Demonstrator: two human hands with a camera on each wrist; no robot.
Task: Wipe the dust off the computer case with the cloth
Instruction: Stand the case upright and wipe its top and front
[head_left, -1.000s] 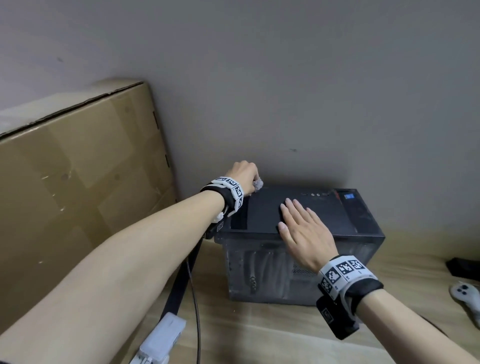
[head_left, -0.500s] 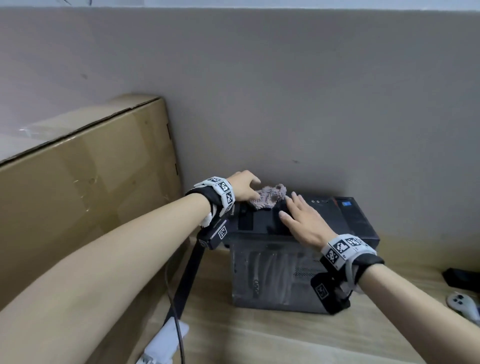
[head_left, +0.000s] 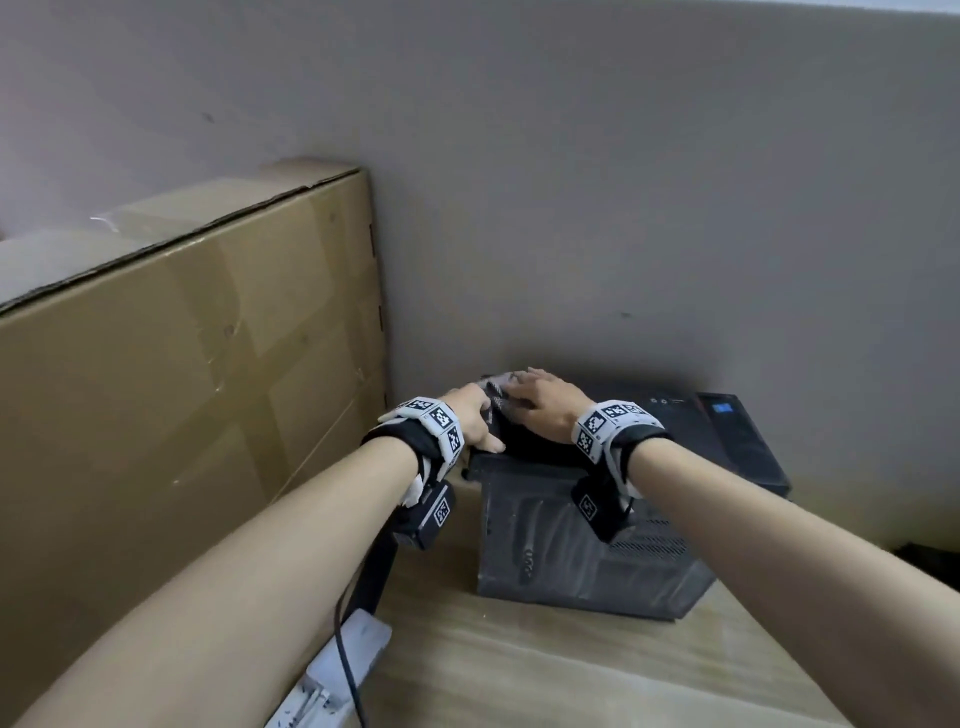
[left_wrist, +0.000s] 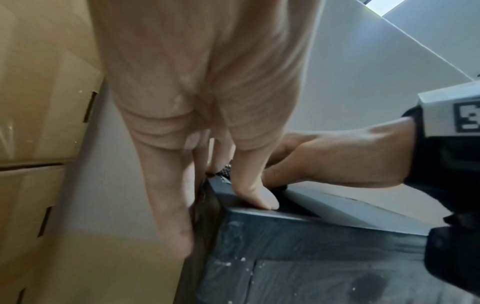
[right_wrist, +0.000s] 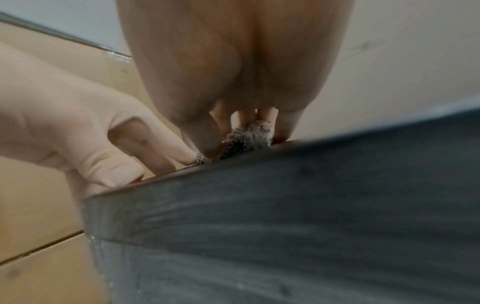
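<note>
The black computer case stands on the wooden floor against the wall, its side streaked with dust. A small grey-pink cloth lies at the top's far left corner. My right hand covers it, fingers curled round the bunched cloth. My left hand rests on the case's top left edge. Its thumb presses on top while the other fingers hang straight down the left side. One left fingertip touches the cloth's end. Most of the cloth is hidden under the hands.
A large cardboard box stands close on the left, leaving a narrow gap beside the case. A white power strip with a black cable lies on the floor near me. A dark object sits at the right edge.
The cloth went from my left hand onto the case top. My right hand slid left from the middle of the top onto the cloth. My left hand dropped to the case's edge.
</note>
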